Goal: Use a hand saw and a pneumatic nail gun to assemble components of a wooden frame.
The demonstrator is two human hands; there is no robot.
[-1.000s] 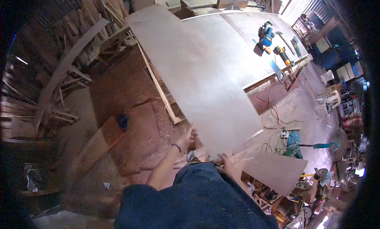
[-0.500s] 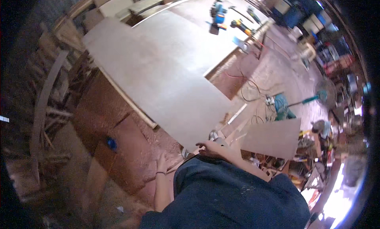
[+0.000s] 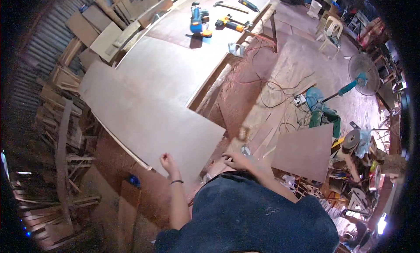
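Note:
My left hand [image 3: 169, 164] has its fingers curled together over the near part of a large pale plywood sheet [image 3: 153, 119]; whether it holds anything is unclear. My right hand [image 3: 232, 159] is open, fingers apart and slightly bent, just right of the sheet's near corner, holding nothing visible. That sheet overlaps a panel surface [image 3: 166, 65] with a wooden frame, on which lie a blue and black power tool [image 3: 197, 23], a yellow and black tool [image 3: 229, 24], a hammer [image 3: 232, 8] and a grinder [image 3: 246, 1].
Stacked boards and offcuts [image 3: 61, 139] line the left. To the right are cords, a teal standing fan [image 3: 361, 80], plastic chairs [image 3: 332, 30], a loose panel [image 3: 302, 150] and clutter. A board [image 3: 129, 211] lies at lower left.
My left hand left the sheet's near edge, dropped, then rose back over it. My right hand let go of the edge and moved beside it. The view has turned, showing more of the right side.

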